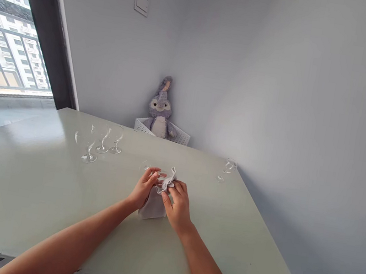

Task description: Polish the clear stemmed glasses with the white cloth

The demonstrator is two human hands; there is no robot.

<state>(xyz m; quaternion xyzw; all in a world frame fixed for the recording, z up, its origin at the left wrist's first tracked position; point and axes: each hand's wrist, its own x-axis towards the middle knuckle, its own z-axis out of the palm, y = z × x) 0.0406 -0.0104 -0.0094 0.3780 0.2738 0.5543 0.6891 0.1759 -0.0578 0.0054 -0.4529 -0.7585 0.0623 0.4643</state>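
Over the middle of the table [94, 215], my left hand [143, 186] is closed around a clear stemmed glass [145, 166]. The glass is tipped over, its round foot pointing away to the far left. My right hand [178, 205] pinches a light grey cloth [154, 205] against the glass's bowl. Part of the cloth bunches up above the fingers, and the rest hangs down between both hands. Fingers and cloth hide most of the bowl.
Three stemmed glasses stand upright at the left: one nearer [89, 158], two behind, a middle one [102, 148] and a right one [115, 149]. Another glass [230, 166] stands near the right edge. Beyond the table, a plush rabbit [159, 126] sits in a white basket [181, 136] by the walls.
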